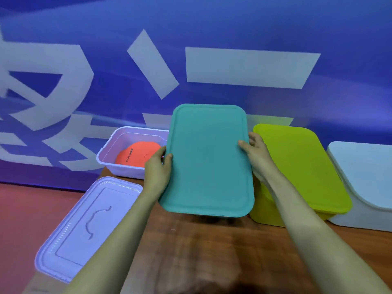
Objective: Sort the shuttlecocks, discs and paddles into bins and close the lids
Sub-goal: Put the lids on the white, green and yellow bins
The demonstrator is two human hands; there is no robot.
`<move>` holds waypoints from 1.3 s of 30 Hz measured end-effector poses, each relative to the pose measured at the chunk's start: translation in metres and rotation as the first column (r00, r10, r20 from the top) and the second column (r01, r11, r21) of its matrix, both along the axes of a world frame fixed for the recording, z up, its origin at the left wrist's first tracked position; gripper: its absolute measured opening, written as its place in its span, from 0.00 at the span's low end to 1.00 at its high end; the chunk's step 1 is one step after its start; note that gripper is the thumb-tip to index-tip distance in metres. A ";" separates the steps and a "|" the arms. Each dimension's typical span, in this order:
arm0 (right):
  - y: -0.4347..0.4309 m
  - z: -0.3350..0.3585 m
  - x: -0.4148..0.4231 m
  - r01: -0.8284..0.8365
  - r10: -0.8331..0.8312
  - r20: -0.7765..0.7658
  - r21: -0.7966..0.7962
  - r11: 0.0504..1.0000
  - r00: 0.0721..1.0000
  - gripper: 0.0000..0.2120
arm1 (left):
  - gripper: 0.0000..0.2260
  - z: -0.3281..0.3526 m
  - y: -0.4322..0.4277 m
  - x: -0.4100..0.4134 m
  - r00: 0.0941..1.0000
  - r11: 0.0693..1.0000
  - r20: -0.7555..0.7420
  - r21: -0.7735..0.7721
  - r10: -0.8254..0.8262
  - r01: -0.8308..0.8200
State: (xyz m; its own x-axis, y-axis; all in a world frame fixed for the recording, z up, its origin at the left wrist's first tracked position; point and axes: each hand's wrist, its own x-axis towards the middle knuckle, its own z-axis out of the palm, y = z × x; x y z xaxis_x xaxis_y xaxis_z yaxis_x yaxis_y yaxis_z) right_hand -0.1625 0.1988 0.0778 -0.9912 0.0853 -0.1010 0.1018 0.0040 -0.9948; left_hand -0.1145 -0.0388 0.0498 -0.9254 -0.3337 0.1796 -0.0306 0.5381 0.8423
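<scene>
Wooden table (212, 251) before a blue banner wall (212, 28), with a teal lid (209, 160) held up in both hands.

On the lid's left long edge the left hand (158, 168) pinches the rim, thumb on the top face and fingers curled out of sight behind it. The right hand (257, 153) grips the opposite edge the same way, thumb on top and fingertips wrapped round the rim. The lid hangs tilted above the table's middle, hiding whatever is beneath it. Just to its left stands an open lilac bin (127, 149) with an orange disc (137, 155) lying inside. The lilac lid (89, 225) lies flat nearer the camera, over the table's left edge. To the right a green bin (267, 215) sits with its green lid (301, 166) on, and beyond that a pale bin (364, 177) is cut off by the frame. Red floor (25, 219) shows at the left.
</scene>
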 end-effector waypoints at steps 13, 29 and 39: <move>0.003 -0.031 -0.080 0.086 -0.106 0.193 0.111 0.990 0.975 0.10 | 0.15 -0.026 0.011 -0.078 0.934 0.956 0.332 0.293 -0.132 0.031; 0.008 -0.063 -0.082 0.107 -0.163 0.124 0.365 0.925 0.979 0.21 | 0.26 -0.039 0.005 -0.093 0.914 0.937 0.352 0.339 -0.204 0.078; -0.006 -0.078 -0.083 -0.142 0.010 0.162 0.835 0.531 0.987 0.28 | 0.18 -0.050 0.004 -0.088 0.910 0.854 0.306 0.513 -0.279 0.089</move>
